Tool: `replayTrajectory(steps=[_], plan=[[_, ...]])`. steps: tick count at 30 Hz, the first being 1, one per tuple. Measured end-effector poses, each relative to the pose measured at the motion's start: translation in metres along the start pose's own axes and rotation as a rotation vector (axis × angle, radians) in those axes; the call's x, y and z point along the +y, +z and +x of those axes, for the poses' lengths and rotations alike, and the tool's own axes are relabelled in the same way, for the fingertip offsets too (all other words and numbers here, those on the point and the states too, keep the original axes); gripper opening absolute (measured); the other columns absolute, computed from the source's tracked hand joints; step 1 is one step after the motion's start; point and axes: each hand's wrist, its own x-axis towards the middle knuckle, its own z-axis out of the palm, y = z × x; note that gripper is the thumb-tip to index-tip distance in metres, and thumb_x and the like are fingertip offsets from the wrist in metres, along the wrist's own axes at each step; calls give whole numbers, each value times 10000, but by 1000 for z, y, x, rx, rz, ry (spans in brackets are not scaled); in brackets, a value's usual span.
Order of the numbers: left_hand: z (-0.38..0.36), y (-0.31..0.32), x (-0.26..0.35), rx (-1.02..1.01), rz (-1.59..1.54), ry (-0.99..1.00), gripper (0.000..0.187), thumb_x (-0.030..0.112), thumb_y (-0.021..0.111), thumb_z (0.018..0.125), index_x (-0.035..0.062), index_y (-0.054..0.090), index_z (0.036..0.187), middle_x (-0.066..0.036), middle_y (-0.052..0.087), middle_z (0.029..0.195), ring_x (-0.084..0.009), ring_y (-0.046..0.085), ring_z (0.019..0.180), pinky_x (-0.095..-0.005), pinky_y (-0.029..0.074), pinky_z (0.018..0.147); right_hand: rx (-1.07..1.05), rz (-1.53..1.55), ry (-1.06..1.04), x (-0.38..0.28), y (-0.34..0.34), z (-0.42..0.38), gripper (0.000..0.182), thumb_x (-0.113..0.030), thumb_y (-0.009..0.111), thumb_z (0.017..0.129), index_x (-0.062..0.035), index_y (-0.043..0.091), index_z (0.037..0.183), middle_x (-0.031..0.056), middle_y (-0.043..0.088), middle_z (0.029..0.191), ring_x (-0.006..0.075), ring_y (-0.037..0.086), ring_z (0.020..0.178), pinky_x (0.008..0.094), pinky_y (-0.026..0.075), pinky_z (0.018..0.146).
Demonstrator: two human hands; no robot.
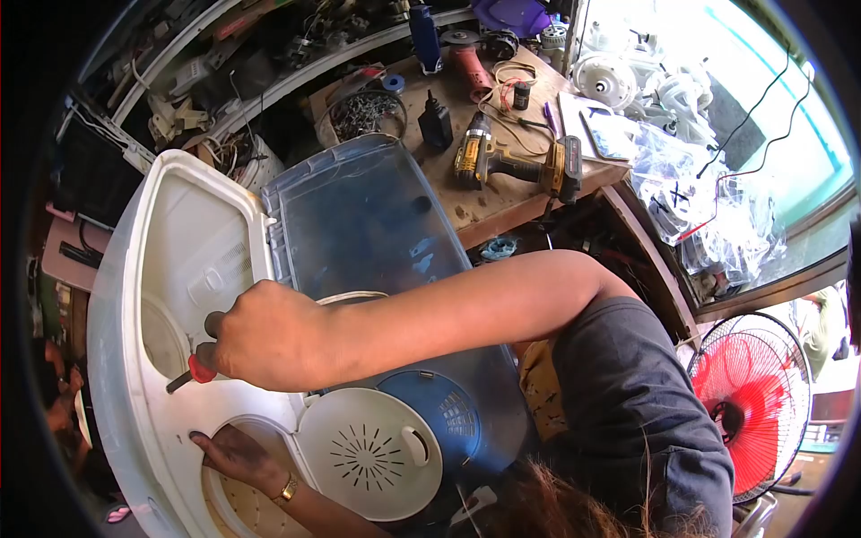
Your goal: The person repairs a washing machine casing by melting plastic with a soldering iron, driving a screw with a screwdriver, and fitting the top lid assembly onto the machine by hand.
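Around the washing machine (134, 421), room is tight. The raised blue lid (359, 215) walls off its far side, and the round white inner cover (372, 453) stands open beside the spin tub. Beyond the lid, the tabletop (484, 202) is crowded by a cordless drill (516, 166). A red fan (753, 394) stands well apart.

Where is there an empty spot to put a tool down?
Bare wood shows on the workbench edge, between the yellow drill and the blue lid. The round white cover is bare too. Farther back the bench is crowded with cables, a grinder and parts. The right hand holds a red-handled screwdriver.
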Motion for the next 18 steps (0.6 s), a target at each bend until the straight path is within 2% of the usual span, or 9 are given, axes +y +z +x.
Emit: replayTrajectory(steps=[2,5,8,11,13,15,16,17,18], plan=[[-7,25,4,40,6,24,317,251,580,940,-31,580,1086,-77,584,1145,-128,513,1052,-288,367,934,2,9,5,0,1,0,268,-121,576,774,-98,649,1032,90,630,847,295,672,709,385,546,576],[4,-9,-5,18,-8,13,328,247,577,940,-42,576,1096,-88,580,1177,-139,507,1086,-303,358,965,22,15,9,3,6,-2,260,-130,576,779,-112,649,1028,89,637,852,301,671,710,394,546,579],[7,-9,-8,50,-12,39,346,249,578,940,-52,573,1110,-100,574,1202,-155,498,1118,-316,349,990,40,91,26,9,6,-2,252,-149,583,800,-111,647,1041,99,653,868,304,670,721,404,546,614],[2,6,-1,24,54,24,391,250,579,938,-69,543,1161,-104,558,1239,-169,491,1144,-327,342,1014,-70,179,26,26,-15,-6,248,-192,608,824,-104,642,1054,116,667,887,328,664,747,413,538,659],[-1,17,3,7,50,56,424,251,581,938,-71,513,1205,-110,542,1268,-179,487,1160,-331,341,1026,-55,262,148,41,-56,-18,259,-205,647,829,-69,630,1048,126,663,871,311,659,760,385,529,691],[-8,37,5,20,58,82,455,252,583,936,-68,482,1244,-116,522,1299,-188,481,1179,-337,337,1039,143,379,271,67,-102,-37,288,-202,697,813,-37,615,1035,106,658,853,245,656,778,353,522,712],[-14,53,10,39,71,92,470,252,586,934,-64,467,1263,-120,510,1316,-192,477,1189,-341,334,1045,298,328,223,87,-117,-48,323,-188,725,803,-17,598,1047,88,652,841,171,634,783,324,512,726],[-17,61,12,61,86,100,486,251,588,933,-60,452,1281,-123,498,1332,-196,472,1199,-345,332,1052,350,314,298,113,-132,-62,351,-221,744,789,-38,604,1053,115,694,894,211,663,810,320,510,785],[-18,59,11,64,86,97,493,250,590,932,-57,445,1290,-126,491,1340,-200,470,1203,-347,333,1053,457,389,410,134,-146,-76,332,-215,730,818,-34,592,1058,100,693,929,169,657,801,292,514,762]])
